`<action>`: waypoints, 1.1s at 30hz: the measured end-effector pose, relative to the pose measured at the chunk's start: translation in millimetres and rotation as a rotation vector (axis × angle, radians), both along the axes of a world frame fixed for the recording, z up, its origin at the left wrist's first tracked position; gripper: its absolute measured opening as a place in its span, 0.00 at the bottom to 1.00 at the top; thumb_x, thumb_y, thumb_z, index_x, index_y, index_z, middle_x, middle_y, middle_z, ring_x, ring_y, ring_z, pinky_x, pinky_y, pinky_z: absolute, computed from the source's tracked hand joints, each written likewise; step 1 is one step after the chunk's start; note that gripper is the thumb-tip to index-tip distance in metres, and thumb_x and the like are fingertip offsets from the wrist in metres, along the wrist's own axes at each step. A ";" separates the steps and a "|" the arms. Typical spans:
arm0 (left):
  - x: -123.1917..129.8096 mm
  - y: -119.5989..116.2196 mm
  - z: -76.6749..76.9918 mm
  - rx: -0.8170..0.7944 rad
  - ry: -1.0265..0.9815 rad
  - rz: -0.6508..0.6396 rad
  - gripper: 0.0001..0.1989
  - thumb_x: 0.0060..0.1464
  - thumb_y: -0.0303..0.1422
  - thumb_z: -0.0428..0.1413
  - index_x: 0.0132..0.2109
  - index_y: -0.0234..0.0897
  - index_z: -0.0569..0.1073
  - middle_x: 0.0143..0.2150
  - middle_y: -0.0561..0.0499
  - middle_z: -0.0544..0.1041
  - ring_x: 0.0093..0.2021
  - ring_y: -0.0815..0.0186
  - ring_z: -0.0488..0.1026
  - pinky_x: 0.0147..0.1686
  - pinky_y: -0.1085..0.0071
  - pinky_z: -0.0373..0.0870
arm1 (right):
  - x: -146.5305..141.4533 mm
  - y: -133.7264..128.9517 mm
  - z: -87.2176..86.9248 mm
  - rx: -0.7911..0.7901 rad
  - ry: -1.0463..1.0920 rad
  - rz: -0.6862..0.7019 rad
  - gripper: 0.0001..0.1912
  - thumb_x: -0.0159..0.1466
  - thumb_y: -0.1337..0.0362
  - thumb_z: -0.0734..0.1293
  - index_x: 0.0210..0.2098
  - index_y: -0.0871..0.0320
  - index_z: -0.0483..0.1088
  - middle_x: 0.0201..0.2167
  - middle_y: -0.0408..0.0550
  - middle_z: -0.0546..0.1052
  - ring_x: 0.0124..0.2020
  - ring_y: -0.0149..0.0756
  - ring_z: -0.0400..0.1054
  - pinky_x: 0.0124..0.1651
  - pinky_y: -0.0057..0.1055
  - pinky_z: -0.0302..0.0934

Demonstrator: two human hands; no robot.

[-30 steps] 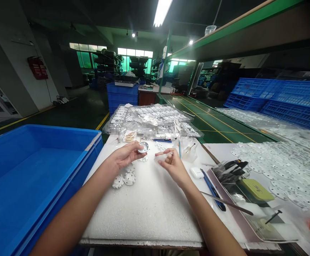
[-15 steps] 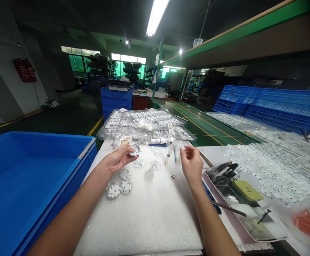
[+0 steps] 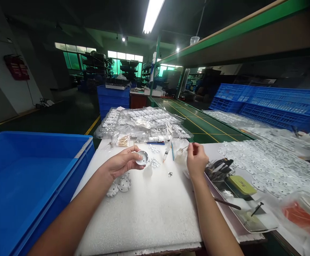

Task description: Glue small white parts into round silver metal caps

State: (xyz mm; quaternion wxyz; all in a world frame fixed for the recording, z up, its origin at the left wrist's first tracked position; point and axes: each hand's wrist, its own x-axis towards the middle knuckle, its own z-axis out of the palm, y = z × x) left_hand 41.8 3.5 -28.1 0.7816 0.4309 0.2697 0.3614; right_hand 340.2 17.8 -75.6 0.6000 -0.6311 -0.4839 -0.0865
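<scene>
Now the left hand [image 3: 119, 164] grips a small cup [image 3: 142, 158] above the white mat [image 3: 149, 209], and the right hand [image 3: 196, 160] pinches a thin stick [image 3: 185, 148] (very skinny). A bump could tip the cup onto the beads [image 3: 155, 163].

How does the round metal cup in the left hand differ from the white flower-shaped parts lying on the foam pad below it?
The metal cup is shiny silver and plain-rimmed; the flower-shaped parts are matte white with scalloped edges. The cup is held off the surface in the left hand, tipped so its hollow faces the camera; the parts lie flat on the foam pad, untouched. The cup is single; the parts sit as a cluster. Both are small and round.
</scene>
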 end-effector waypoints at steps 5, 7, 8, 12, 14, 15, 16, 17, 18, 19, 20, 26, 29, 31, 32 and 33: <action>0.1 4.1 -4.7 -0.036 -0.016 0.010 0.14 0.45 0.23 0.64 0.33 0.36 0.65 0.33 0.54 0.71 0.33 0.71 0.72 0.34 0.75 0.77 | -39.6 -28.1 19.4 0.353 0.106 0.234 0.12 0.70 0.55 0.55 0.44 0.57 0.59 0.35 0.49 0.75 0.35 0.37 0.73 0.37 0.35 0.65; -0.2 4.7 -4.7 -0.043 -0.022 0.011 0.14 0.44 0.22 0.64 0.33 0.36 0.65 0.33 0.55 0.70 0.33 0.72 0.72 0.34 0.75 0.77 | -60.2 -40.3 23.2 0.473 0.142 0.466 0.06 0.70 0.61 0.57 0.43 0.57 0.61 0.36 0.48 0.75 0.38 0.38 0.74 0.38 0.36 0.66; -0.2 4.8 -4.6 -0.045 -0.023 0.009 0.14 0.44 0.22 0.64 0.33 0.35 0.65 0.33 0.54 0.70 0.33 0.72 0.72 0.35 0.74 0.77 | -69.7 -45.8 23.5 0.494 0.137 0.576 0.05 0.70 0.64 0.57 0.43 0.56 0.62 0.37 0.48 0.76 0.39 0.38 0.74 0.39 0.36 0.67; 0.4 4.9 -5.8 -0.047 -0.017 -0.007 0.13 0.45 0.23 0.64 0.33 0.35 0.66 0.33 0.54 0.70 0.32 0.72 0.72 0.35 0.73 0.76 | -92.9 -60.4 15.6 0.396 0.026 0.859 0.10 0.70 0.71 0.54 0.47 0.55 0.63 0.41 0.49 0.76 0.44 0.37 0.73 0.48 0.43 0.66; 1.0 4.9 -6.7 -0.045 -0.014 -0.019 0.13 0.45 0.23 0.64 0.34 0.35 0.66 0.33 0.54 0.70 0.32 0.72 0.72 0.35 0.74 0.76 | -95.8 -62.4 9.9 0.346 -0.019 0.917 0.13 0.69 0.73 0.54 0.48 0.54 0.62 0.43 0.49 0.75 0.46 0.38 0.72 0.50 0.45 0.66; 1.3 4.8 -7.1 -0.044 -0.012 -0.025 0.13 0.45 0.23 0.64 0.34 0.35 0.66 0.33 0.54 0.70 0.32 0.72 0.72 0.36 0.74 0.76 | -95.8 -62.3 7.4 0.324 -0.039 0.928 0.13 0.69 0.74 0.54 0.49 0.54 0.62 0.43 0.49 0.74 0.46 0.38 0.72 0.50 0.46 0.66; 1.5 4.5 -7.3 -0.043 -0.010 -0.032 0.13 0.45 0.23 0.64 0.34 0.35 0.66 0.32 0.54 0.70 0.32 0.72 0.71 0.36 0.73 0.76 | -95.3 -61.8 5.3 0.307 -0.060 0.935 0.14 0.69 0.74 0.54 0.50 0.54 0.62 0.43 0.50 0.74 0.47 0.39 0.72 0.51 0.46 0.65; 1.7 4.1 -7.3 -0.042 -0.008 -0.039 0.13 0.45 0.23 0.64 0.34 0.35 0.67 0.32 0.54 0.70 0.32 0.72 0.71 0.37 0.72 0.76 | -94.4 -61.0 3.7 0.293 -0.083 0.939 0.15 0.68 0.75 0.54 0.50 0.54 0.62 0.43 0.50 0.74 0.48 0.39 0.71 0.51 0.47 0.65; 1.9 3.6 -7.1 -0.039 -0.004 -0.047 0.13 0.45 0.23 0.64 0.34 0.34 0.67 0.33 0.54 0.70 0.32 0.72 0.71 0.38 0.71 0.76 | -93.3 -60.2 2.5 0.284 -0.108 0.942 0.15 0.68 0.75 0.55 0.50 0.54 0.62 0.43 0.51 0.74 0.48 0.40 0.70 0.51 0.48 0.65; 2.0 3.0 -6.7 -0.036 0.000 -0.055 0.12 0.46 0.23 0.64 0.34 0.34 0.67 0.33 0.53 0.71 0.33 0.71 0.72 0.38 0.71 0.76 | -92.3 -59.5 1.7 0.280 -0.133 0.945 0.16 0.68 0.76 0.55 0.51 0.54 0.62 0.43 0.51 0.74 0.49 0.41 0.70 0.51 0.49 0.65; 2.2 2.3 -6.2 -0.033 0.005 -0.063 0.12 0.46 0.23 0.64 0.35 0.34 0.68 0.35 0.51 0.72 0.34 0.70 0.72 0.38 0.71 0.76 | -91.4 -58.8 1.2 0.284 -0.155 0.944 0.17 0.67 0.76 0.55 0.51 0.54 0.62 0.43 0.51 0.74 0.49 0.42 0.69 0.50 0.50 0.64; 2.7 0.5 -3.8 -0.026 0.024 -0.073 0.11 0.47 0.23 0.63 0.35 0.34 0.69 0.36 0.51 0.72 0.35 0.71 0.72 0.39 0.71 0.76 | -90.5 -58.7 0.8 0.279 -0.189 0.913 0.17 0.66 0.77 0.56 0.51 0.54 0.62 0.43 0.51 0.75 0.48 0.43 0.69 0.48 0.51 0.65; 3.1 1.3 -4.3 -0.022 0.030 -0.076 0.11 0.47 0.23 0.63 0.34 0.33 0.68 0.36 0.50 0.72 0.35 0.70 0.73 0.37 0.72 0.76 | -90.7 -58.6 0.8 0.280 -0.181 0.916 0.17 0.66 0.77 0.56 0.51 0.54 0.62 0.43 0.51 0.75 0.48 0.43 0.69 0.48 0.50 0.65; 3.3 1.7 -4.8 -0.019 0.033 -0.079 0.10 0.47 0.23 0.63 0.34 0.33 0.68 0.36 0.49 0.73 0.35 0.69 0.73 0.36 0.72 0.76 | -90.1 -58.0 0.8 0.284 -0.190 0.920 0.18 0.66 0.76 0.57 0.51 0.53 0.63 0.43 0.50 0.74 0.47 0.42 0.70 0.47 0.50 0.65; 3.3 1.8 -4.9 -0.019 0.035 -0.081 0.10 0.47 0.23 0.63 0.34 0.33 0.69 0.36 0.49 0.73 0.35 0.69 0.73 0.36 0.72 0.76 | -89.5 -57.7 0.8 0.282 -0.196 0.919 0.17 0.66 0.76 0.57 0.51 0.53 0.63 0.43 0.50 0.74 0.47 0.42 0.70 0.47 0.49 0.65; 3.3 1.8 -5.1 -0.019 0.037 -0.080 0.10 0.47 0.23 0.63 0.35 0.33 0.69 0.36 0.49 0.73 0.35 0.70 0.73 0.36 0.72 0.76 | -89.0 -57.5 0.9 0.281 -0.199 0.915 0.17 0.66 0.76 0.57 0.51 0.53 0.63 0.43 0.50 0.75 0.48 0.42 0.70 0.48 0.49 0.65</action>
